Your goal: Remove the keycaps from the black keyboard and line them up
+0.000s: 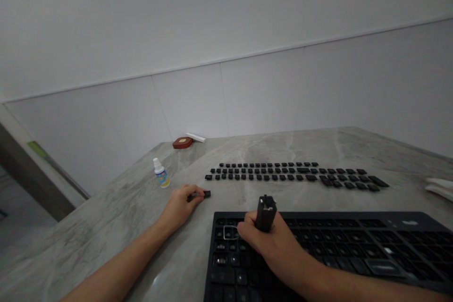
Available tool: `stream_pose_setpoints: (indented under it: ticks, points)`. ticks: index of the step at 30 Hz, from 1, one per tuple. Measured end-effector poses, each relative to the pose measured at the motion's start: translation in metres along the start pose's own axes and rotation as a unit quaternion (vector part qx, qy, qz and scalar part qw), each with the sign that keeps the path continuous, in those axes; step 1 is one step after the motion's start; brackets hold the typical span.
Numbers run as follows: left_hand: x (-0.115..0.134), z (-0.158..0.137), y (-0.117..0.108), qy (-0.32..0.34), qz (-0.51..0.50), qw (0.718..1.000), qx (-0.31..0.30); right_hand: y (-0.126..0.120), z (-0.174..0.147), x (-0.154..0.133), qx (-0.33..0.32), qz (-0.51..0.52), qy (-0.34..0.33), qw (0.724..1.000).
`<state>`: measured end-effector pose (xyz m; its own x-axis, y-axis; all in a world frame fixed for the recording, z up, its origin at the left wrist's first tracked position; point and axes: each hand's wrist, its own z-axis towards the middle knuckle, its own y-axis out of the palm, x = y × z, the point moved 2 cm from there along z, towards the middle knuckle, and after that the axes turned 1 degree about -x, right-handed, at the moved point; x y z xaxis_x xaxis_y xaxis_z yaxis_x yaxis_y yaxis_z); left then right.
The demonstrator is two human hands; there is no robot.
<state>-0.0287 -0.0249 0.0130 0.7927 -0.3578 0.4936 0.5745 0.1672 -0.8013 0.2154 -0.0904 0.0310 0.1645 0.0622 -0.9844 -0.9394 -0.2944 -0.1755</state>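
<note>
A black keyboard [354, 215] lies at the front right, with many of its key sockets bare. Above its upper left part my right hand [271, 245] is closed round the dark handle of a keycap puller [266, 212]. The puller's wire loop [230, 232] reaches over the keyboard's top left keys. Left of the keyboard, my left hand [184, 203] rests on the table, its thumb and fingers pinching a small black keycap [207, 194]. Behind both hands, removed keycaps [262, 171] are laid out in several rows.
The grey marbled table [184, 255] runs back to a pale wall. A white-capped spray bottle [162, 173] stands at the left. A reddish-brown case [182, 142] and a white strip [196, 137] lie by the wall. Something white [440, 186] sits at the right edge.
</note>
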Motion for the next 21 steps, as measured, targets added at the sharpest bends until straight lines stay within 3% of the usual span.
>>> stream_pose_setpoints:
  ticks: [21]
  points:
    - [-0.013, 0.018, 0.011, 0.116, 0.079, 0.990, 0.019, 0.004, 0.001, 0.000, -0.047, 0.008, -0.061, 0.997]
